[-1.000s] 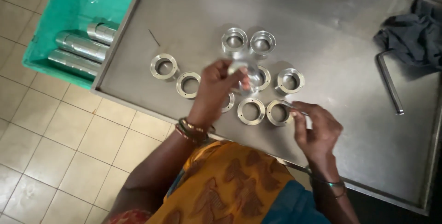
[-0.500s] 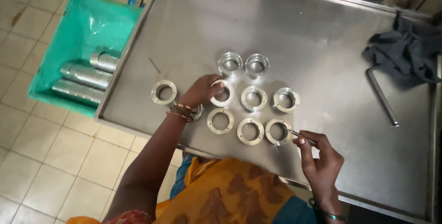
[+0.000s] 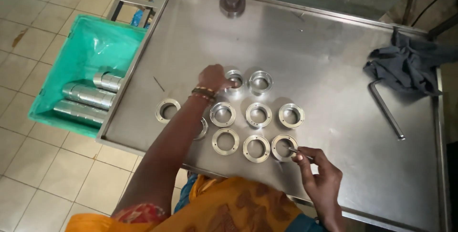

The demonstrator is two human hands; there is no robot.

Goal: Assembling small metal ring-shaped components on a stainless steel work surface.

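Several shiny metal rings lie in rows on a steel table [image 3: 334,55]. My left hand [image 3: 214,78] reaches over them and grips a taller ring [image 3: 234,78] in the back row, beside a matching one [image 3: 261,81]. My right hand [image 3: 319,177] pinches a thin metal pin [image 3: 299,153], its tip resting at the front-right ring [image 3: 284,147]. One ring [image 3: 167,110] sits apart at the left; another is partly hidden under my left forearm.
A green crate [image 3: 90,51] with metal cylinders [image 3: 86,99] stands on the tiled floor left of the table. A dark cloth [image 3: 410,65] and an angled metal key [image 3: 385,110] lie at the right. A round metal piece [image 3: 232,3] sits at the back.
My left hand has moved from the middle row back to the tall ring in the far row. My right hand keeps the pin at the front-right ring. The view has shifted.
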